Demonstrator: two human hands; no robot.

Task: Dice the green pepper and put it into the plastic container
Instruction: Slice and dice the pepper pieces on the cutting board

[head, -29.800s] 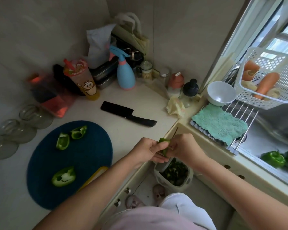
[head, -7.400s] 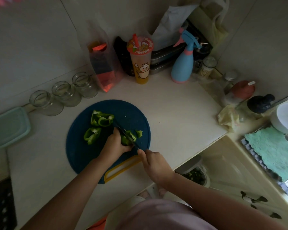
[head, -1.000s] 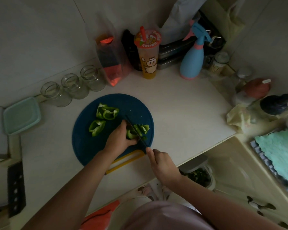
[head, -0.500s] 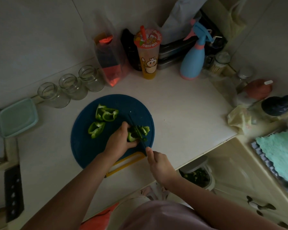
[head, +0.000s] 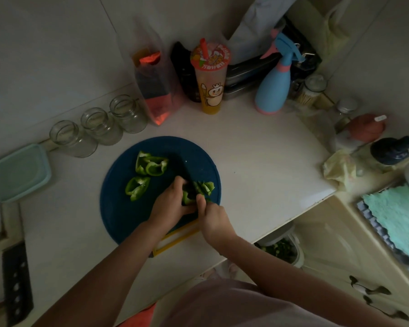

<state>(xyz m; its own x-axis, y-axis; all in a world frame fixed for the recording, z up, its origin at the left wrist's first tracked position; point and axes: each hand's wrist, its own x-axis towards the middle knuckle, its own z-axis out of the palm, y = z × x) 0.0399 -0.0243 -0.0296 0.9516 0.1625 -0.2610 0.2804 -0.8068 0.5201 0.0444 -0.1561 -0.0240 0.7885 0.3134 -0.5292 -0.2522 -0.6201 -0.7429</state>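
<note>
Pepper piece between both hands

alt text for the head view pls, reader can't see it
On a round blue cutting board, the left hand holds a pepper piece while the right hand cuts it with a knife. Two larger pieces lie to their left.

The pepper pieces are bright green, the board dark blue with a yellow handle, the spray bottle pale blue and pink.
</note>
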